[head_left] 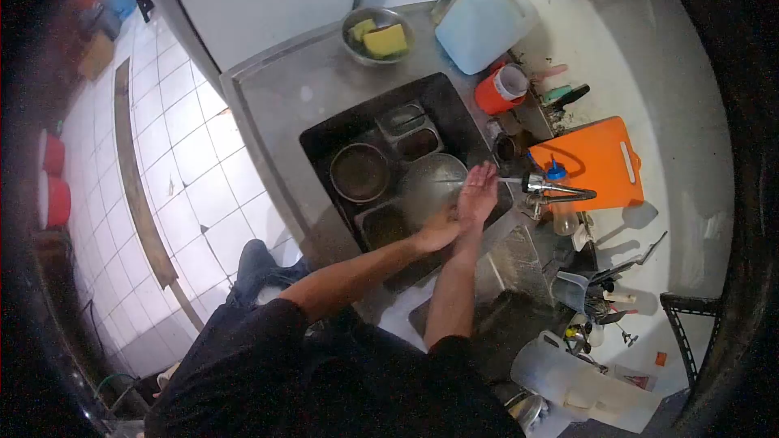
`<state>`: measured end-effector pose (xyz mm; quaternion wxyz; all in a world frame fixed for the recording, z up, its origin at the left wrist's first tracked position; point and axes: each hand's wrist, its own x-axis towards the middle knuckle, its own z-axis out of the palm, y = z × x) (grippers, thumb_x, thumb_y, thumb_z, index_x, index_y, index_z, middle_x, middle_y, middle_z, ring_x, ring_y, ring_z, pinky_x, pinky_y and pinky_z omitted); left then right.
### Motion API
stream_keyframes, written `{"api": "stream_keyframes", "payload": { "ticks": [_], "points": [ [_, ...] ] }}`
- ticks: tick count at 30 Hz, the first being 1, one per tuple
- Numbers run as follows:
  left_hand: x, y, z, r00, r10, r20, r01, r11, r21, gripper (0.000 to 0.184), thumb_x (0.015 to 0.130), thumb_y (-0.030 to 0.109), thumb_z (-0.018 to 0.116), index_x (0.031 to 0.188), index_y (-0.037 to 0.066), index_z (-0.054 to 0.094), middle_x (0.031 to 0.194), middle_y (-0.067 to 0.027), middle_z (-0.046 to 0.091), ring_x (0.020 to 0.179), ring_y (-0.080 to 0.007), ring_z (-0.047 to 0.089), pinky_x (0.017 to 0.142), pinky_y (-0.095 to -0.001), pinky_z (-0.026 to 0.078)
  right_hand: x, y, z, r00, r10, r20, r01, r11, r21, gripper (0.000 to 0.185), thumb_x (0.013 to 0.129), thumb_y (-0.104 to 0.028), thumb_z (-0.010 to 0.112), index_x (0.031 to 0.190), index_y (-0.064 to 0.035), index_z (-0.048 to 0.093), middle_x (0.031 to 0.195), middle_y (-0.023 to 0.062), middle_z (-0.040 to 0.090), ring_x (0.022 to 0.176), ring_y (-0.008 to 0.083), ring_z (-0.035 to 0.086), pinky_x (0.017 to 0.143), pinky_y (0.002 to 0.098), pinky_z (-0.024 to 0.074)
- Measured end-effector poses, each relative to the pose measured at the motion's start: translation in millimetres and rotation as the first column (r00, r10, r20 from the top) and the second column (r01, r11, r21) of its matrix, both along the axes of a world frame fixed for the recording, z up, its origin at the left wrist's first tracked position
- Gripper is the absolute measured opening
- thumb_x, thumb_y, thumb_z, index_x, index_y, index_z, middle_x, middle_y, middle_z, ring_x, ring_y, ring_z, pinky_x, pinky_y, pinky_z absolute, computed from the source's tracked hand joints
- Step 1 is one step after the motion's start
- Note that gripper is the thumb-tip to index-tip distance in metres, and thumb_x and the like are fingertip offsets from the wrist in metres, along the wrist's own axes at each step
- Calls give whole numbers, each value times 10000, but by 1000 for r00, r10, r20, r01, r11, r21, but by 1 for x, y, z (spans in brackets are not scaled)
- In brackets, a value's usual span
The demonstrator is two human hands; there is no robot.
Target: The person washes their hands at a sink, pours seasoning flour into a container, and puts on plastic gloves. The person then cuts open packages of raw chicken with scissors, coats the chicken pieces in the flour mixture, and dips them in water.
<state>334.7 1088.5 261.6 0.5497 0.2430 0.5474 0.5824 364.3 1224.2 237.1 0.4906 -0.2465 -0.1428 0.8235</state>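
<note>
Over the dark sink basin (442,91), my right hand (479,191) is open, palm and fingers stretched out by the metal faucet (537,186). Against its wrist lies my left hand (438,232), closed around it, with the fingers partly hidden. Below the hands, a metal pan or lid (430,182) lies blurred in the basin. A round dark pan (359,172) sits beside it, and a rectangular metal container (417,143) stands behind. Another rectangular container (383,225) is partly covered by my left forearm.
A metal bowl (347,46) with yellow sponges (385,40) stands behind the sink. To the right are a bluish jug (485,26), a red container (497,92), an orange cutting board (591,164) and a blue-capped bottle (563,215). Utensils and a clear plastic pitcher (545,369) crowd the near right.
</note>
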Motion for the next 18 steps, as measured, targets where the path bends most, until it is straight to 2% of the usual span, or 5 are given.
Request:
{"api": "stream_keyframes", "payload": {
  "ticks": [3, 4, 13, 14, 18],
  "points": [
    [21, 60, -8, 998, 39, 54, -38, 999, -18, 800, 911, 484, 591, 1374, -130, 368, 1391, -276, 454, 1319, -343, 442, 1054, -410, 383, 12, 69, -45, 988, -114, -101, 102, 987, -121, 336, 1029, -203, 456, 1290, 5, 499, 1249, 156, 594, 1051, 260, 621, 1012, 411, 507],
    [21, 82, -11, 984, 124, 128, -111, 989, -100, 792, 918, 486, 590, 1368, -129, 375, 1388, -280, 455, 1309, -347, 449, 1048, -410, 388, 18, 95, -78, 911, 189, -368, -196, 980, 18, 319, 1019, -182, 475, 1268, 13, 512, 1240, 155, 596, 1031, 258, 621, 1012, 420, 506],
    [4, 188, -41, 956, 290, -49, -290, 957, 5, 651, 982, 499, 504, 1393, 2, 422, 1339, -235, 528, 1203, -301, 549, 972, -406, 442, -4, 81, 44, 986, 120, 118, -125, 992, 35, 412, 1004, -307, 535, 1377, -135, 496, 1260, 60, 595, 1093, 152, 573, 930, 297, 471],
    [11, 194, -70, 808, 308, -501, -264, 951, 159, 617, 990, 486, 496, 1395, 26, 429, 1335, -213, 537, 1184, -289, 562, 957, -400, 449, -6, 88, 39, 989, 102, 108, -105, 994, 29, 412, 1004, -307, 535, 1377, -135, 496, 1260, 60, 595, 1093, 152, 573, 930, 297, 471],
    [-30, 201, -55, 989, 105, -102, -93, 989, 113, 575, 1003, 439, 478, 1414, 47, 390, 1337, -193, 519, 1176, -291, 560, 961, -391, 445, -7, 83, 11, 872, -89, 481, -157, 881, 447, 455, 992, -321, 539, 1381, -86, 514, 1321, 67, 579, 1140, 195, 563, 978, 328, 435]
  ]
}}
